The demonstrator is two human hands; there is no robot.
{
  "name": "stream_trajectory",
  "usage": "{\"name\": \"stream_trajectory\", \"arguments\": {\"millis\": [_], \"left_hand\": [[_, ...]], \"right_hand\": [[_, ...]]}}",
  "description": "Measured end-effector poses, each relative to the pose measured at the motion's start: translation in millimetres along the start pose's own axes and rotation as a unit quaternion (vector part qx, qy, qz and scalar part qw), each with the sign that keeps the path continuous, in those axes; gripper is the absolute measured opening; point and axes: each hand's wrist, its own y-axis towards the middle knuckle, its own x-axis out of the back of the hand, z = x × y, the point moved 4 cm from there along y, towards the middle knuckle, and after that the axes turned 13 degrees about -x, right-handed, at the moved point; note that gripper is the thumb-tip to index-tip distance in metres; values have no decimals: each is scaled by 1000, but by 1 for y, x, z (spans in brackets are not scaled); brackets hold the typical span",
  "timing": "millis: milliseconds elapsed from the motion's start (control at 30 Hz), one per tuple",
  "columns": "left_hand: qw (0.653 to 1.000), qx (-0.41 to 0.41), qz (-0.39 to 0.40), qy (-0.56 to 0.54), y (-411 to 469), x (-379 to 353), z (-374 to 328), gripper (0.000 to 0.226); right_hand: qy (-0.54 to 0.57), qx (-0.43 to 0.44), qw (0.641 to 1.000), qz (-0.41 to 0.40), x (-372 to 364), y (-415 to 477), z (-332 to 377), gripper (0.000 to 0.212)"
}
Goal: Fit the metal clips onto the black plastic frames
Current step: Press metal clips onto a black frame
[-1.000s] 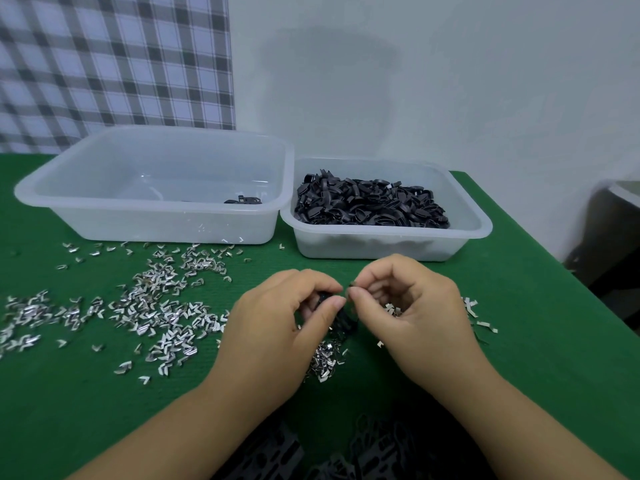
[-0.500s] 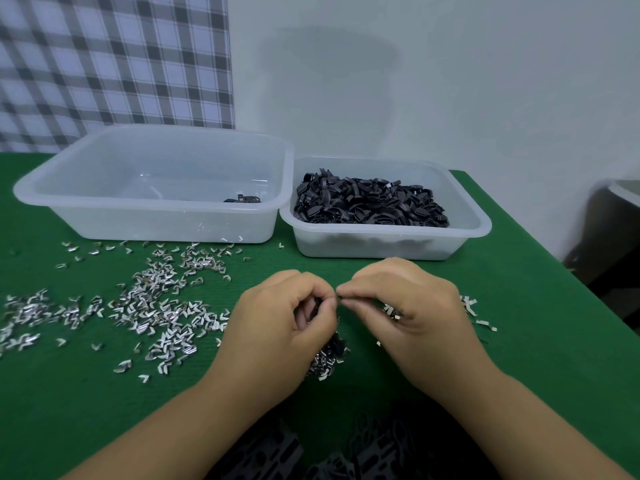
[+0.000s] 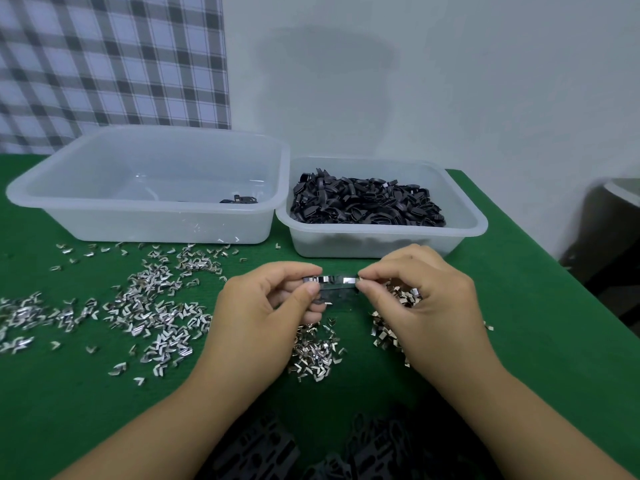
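Observation:
A black plastic frame with shiny metal clips along its top edge is held between both hands above the green table. My left hand pinches its left end with thumb and fingers. My right hand pinches its right end. Loose metal clips lie scattered over the table to the left, with smaller heaps below the hands and under my right hand. The right tub is full of black frames.
A large clear tub at the back left holds a few black pieces. More black frames lie in a dark heap at the near edge between my forearms. The table's right edge runs diagonally beside a grey bin.
My hands have moved apart and risen slightly, so the frame with its clips now shows between them. Before, the fingertips met and hid the frame.

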Motion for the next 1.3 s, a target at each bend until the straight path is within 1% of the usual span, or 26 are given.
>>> {"name": "stream_trajectory", "arguments": {"millis": [267, 467, 733, 900, 1067, 1200, 1300], "left_hand": [[1000, -12, 8, -15, -1, -2, 0, 27], [1000, -17, 18, -6, -1, -2, 1, 27], [999, -21, 30, 8, -2, -3, -1, 28], [1000, -22, 18, 10, -2, -2, -1, 27], [1000, -9, 5, -21, -3, -2, 0, 38], [1000, -13, 0, -20, -1, -1, -1, 38], [999, -16, -25, -21, 0, 1, -1, 35]], "right_hand": [[-5, -3, 1000, 5, -2, -1, 4, 11], [-21, -21, 1000, 8, -3, -1, 3, 13], [22, -79, 995, 57, -9, 0, 2, 14], [27, -109, 990, 87, -11, 1, 3, 10], [57, -153, 982, 91, -11, 2, 0, 16], [63, -149, 981, 103, -15, 4, 3, 16], [53, -138, 984, 98, -16, 6, 3, 13]]}}
